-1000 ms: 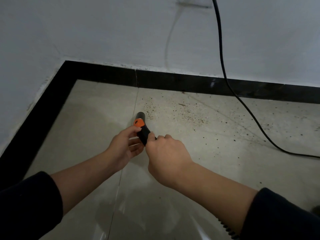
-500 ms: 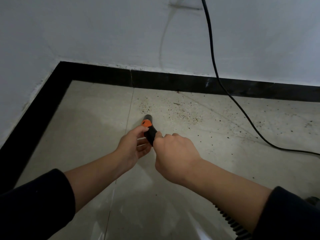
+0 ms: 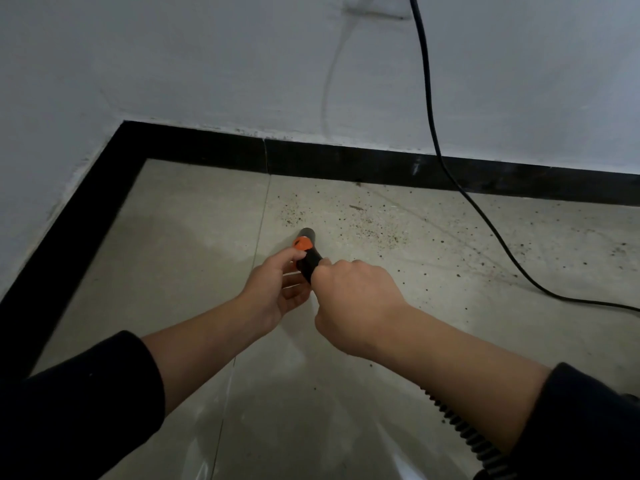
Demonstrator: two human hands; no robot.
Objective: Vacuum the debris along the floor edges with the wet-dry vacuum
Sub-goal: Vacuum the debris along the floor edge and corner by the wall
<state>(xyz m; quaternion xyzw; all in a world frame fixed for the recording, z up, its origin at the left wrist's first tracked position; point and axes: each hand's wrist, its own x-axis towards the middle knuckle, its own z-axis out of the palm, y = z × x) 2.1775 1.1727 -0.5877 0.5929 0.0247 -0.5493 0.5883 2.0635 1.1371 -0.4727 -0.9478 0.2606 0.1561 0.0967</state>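
1. Nearest the camera, behind the nozzle (image 3: 310, 258): a ribbed black hose (image 3: 464, 434) passes under the right forearm and heads toward the nozzle. Both arms wear dark sleeves (image 3: 69, 410).
2. Right hand (image 3: 353, 292): a fist, knuckles up, its fingers wrapped round the rear of the nozzle and gripping it.
3. Left hand (image 3: 273, 292): just left of the nozzle. The thumb tip sits at the orange tab (image 3: 302, 243) and the fingers curl in under the tube, so the hand pinches the nozzle from the side.
4. Nozzle: a black tube, tilted forward and down over the floor tile (image 3: 173, 254). The mouth looks to be at the tile surface, but contact is not clear from this angle.
5. Debris (image 3: 363, 226): dark specks scattered on the tile just beyond the nozzle mouth and to its right, thinning further right.
6. Power cord (image 3: 485, 223): right of the nozzle. It hangs down the wall (image 3: 207, 64), crosses the skirting and trails off along the floor.
7. Black skirting (image 3: 346, 161): beyond the nozzle at the foot of the wall, turning a corner far left of it.
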